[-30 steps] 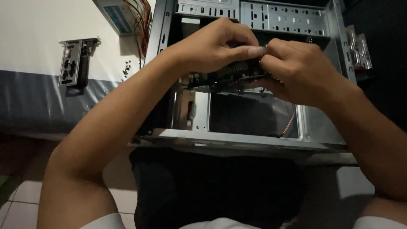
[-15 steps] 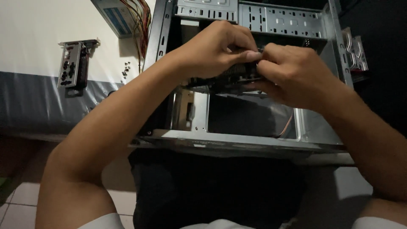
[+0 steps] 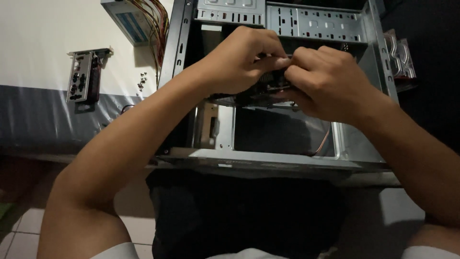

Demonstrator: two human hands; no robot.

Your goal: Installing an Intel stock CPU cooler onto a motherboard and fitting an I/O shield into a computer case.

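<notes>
A metal port plate is lying beside loose screws; a power supply is trailing coloured wires.

Open side of computer case leaves room below both hands. Blocked above by drive-bay wall, right by case panel. Left of case: power supply with wire bundle, I/O shield, loose screws.

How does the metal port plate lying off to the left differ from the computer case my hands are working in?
The port plate is a small, flat strip lying loose on the white surface, touched by neither hand; the computer case is a large open box, with the left hand and right hand gripping a dark part inside it. The plate has port-shaped cutouts; the case has slotted bays. Both are bare grey metal.
</notes>
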